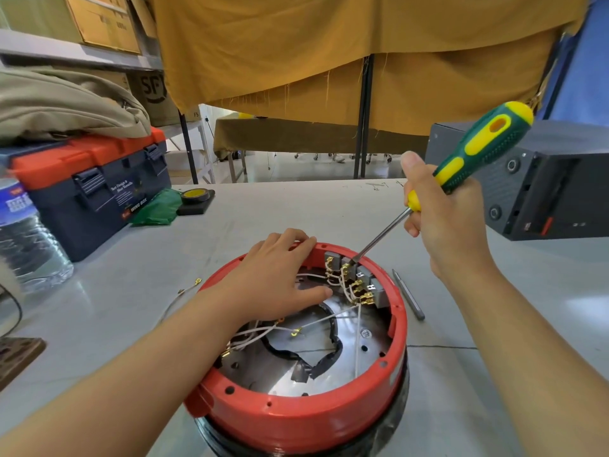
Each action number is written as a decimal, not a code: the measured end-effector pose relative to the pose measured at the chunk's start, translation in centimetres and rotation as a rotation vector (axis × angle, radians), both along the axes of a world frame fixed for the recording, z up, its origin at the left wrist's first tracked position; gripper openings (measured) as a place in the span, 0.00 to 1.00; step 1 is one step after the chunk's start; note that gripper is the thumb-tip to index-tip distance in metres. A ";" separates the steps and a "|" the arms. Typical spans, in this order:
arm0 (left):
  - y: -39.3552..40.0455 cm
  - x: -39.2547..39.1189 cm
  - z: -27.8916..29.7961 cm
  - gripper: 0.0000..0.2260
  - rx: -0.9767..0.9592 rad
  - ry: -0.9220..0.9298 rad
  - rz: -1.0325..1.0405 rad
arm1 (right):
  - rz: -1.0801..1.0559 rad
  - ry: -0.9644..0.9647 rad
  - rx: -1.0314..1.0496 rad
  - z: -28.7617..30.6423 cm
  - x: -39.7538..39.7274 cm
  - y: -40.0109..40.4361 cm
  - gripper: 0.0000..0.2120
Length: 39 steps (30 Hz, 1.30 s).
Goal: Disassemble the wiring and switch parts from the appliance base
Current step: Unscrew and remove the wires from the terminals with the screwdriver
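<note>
Toolbox (95,189), bottle (23,239), spare bit (408,295) around base (296,413); hands: left (280,275) flat on rim, right (445,219) around screwdriver (474,153).

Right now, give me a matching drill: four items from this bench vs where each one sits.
Items:
1. screwdriver
2. toolbox
3. loose metal bit
4. tape roll

Places:
A. flat on the table, right of the red base
B. far left, under a folded beige cloth
C. gripped in the right hand
D. beside the green bag, past the left hand

Pairs: 1-C, 2-B, 3-A, 4-D
</note>
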<state>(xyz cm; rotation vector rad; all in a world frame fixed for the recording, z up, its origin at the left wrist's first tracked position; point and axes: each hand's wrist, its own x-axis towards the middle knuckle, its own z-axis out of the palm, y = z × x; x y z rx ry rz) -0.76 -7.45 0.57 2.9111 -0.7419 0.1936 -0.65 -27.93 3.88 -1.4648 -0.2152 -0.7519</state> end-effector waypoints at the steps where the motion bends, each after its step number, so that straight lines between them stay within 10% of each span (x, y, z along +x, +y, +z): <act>1: 0.0 0.0 0.0 0.37 0.002 0.002 0.000 | -0.008 0.004 -0.007 0.0 0.0 0.0 0.19; 20: -0.2 -0.2 0.2 0.36 0.017 0.001 0.008 | -0.001 0.061 0.035 -0.4 0.2 0.5 0.19; 39: -0.3 -0.3 0.4 0.11 -0.243 0.020 -0.135 | -0.035 0.062 0.180 -0.6 0.5 0.1 0.18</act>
